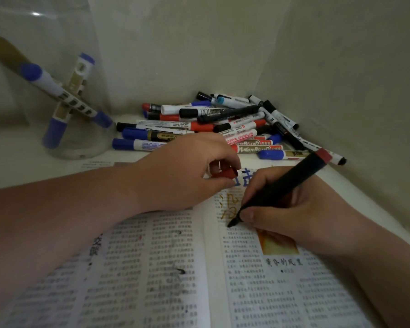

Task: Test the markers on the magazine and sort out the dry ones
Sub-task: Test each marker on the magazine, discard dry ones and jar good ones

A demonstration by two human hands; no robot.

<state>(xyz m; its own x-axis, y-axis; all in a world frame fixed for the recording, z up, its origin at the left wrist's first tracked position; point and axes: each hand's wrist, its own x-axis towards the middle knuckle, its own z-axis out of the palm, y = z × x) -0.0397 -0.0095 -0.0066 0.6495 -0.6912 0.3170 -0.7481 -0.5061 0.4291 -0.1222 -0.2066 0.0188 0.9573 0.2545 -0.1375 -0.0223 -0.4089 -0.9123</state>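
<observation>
An open magazine [166, 268] lies in front of me, its pages dotted with small ink marks. My right hand [291, 209] grips a black marker with a red end [284, 188], and its tip touches the right page near the fold. My left hand [187, 171] rests on the top of the magazine and pinches the red cap [225, 173]. A pile of several capped markers [223, 124] in red, blue and black lies behind the magazine in the corner.
A clear jar [57, 95] at the back left holds three blue-capped markers standing at angles. Pale walls close in behind and on the right, forming a corner. The white tabletop [21, 162] shows between the jar and the magazine.
</observation>
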